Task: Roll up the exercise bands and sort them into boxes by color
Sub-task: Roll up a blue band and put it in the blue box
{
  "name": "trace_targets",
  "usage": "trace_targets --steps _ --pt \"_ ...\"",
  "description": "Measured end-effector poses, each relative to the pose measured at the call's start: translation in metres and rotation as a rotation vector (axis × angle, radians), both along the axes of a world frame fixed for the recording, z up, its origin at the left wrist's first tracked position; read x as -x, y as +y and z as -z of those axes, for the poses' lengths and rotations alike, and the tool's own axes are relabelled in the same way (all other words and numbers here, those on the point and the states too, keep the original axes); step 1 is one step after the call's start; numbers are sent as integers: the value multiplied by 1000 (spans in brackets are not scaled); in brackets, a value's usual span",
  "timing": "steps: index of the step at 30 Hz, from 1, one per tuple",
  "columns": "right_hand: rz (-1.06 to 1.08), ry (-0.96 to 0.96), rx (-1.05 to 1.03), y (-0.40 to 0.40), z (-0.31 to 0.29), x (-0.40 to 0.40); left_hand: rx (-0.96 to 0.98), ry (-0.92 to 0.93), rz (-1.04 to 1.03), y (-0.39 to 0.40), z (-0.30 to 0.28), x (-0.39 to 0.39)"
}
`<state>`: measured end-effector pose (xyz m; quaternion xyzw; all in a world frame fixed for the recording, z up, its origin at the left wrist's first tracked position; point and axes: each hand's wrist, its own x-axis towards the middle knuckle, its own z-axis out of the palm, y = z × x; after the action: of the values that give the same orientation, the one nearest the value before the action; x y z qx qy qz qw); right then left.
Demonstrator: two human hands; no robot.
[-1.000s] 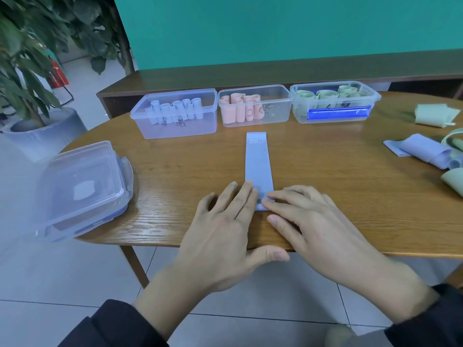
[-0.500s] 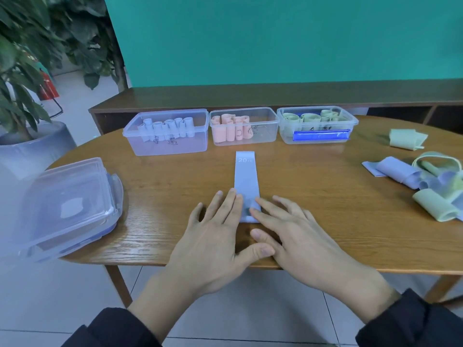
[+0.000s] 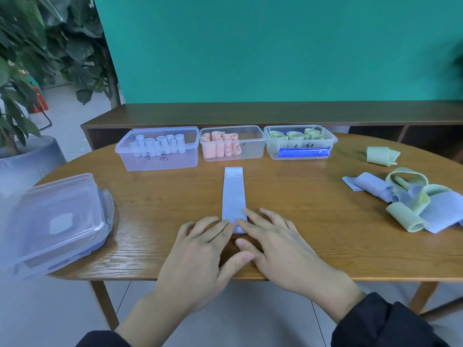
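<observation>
**Blue band mid-roll, sorting partly done**

Blue band (image 3: 233, 194) lies flat on the table (image 3: 313, 221), a thin matte strip w/ "20" printed at its far end; it runs straight away from the fingertips toward the boxes. Near end is tucked under both sets of fingers, just starting to curl, so the roll is barely begun, I'd say.

Left hand (image 3: 200, 249) & right hand (image 3: 283, 246) rest side by side, fingers straight & slightly spread, tips pressing the band's near end; not curled round it. Thumbs touch just behind.

Beyond the fingertips, 3 clear plastic boxes in a row: left box (image 3: 160, 160) holds pale blue rolls, middle box (image 3: 233, 152) pink rolls, right box (image 3: 300, 149) green coils. So a fair batch is already sorted.

Still to do: loose pile (image 3: 406, 199) of blue & green bands well off to the right of the right hand, soft, floppy, partly curled; one green band (image 3: 382, 155) lies apart beyond it.

Left of the left hand: stacked clear lids (image 3: 55, 221), glossy, rounded corners.
</observation>
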<state>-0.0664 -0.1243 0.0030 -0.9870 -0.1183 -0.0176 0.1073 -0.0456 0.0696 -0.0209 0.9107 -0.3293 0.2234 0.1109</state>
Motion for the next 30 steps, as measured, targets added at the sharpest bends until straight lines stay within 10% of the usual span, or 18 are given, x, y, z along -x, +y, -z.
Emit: trace_targets --steps 18,30 --pt "-23 -54 -83 -1 10 -4 -33 372 -139 -3 -11 -5" --pt "-6 -2 -27 2 5 -16 -127 296 -128 -1 -8 -5"
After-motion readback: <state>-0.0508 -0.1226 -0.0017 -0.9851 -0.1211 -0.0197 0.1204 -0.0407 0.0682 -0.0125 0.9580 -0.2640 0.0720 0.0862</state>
